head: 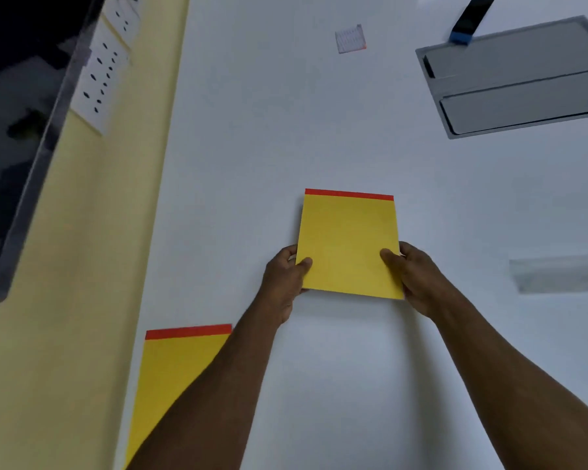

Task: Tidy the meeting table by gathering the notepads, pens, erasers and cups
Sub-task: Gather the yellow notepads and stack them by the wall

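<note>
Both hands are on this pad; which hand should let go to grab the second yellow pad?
Probably the left hand: the second notepad lies beside its forearm, while the right hand keeps the held notepad.

Yellow notepads (348, 245) w/ red top strips; white table (319, 130); blue-black eraser (467, 22)

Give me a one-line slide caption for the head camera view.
Both hands, left and right, hold a yellow notepad over the white table; a second notepad lies nearby.

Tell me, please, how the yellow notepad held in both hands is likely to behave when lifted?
The yellow notepad looks flat and unbent between the left hand and right hand, so probably fairly stiff. It seems thin, so likely light. Loose pages might fan below the red binding.
</note>
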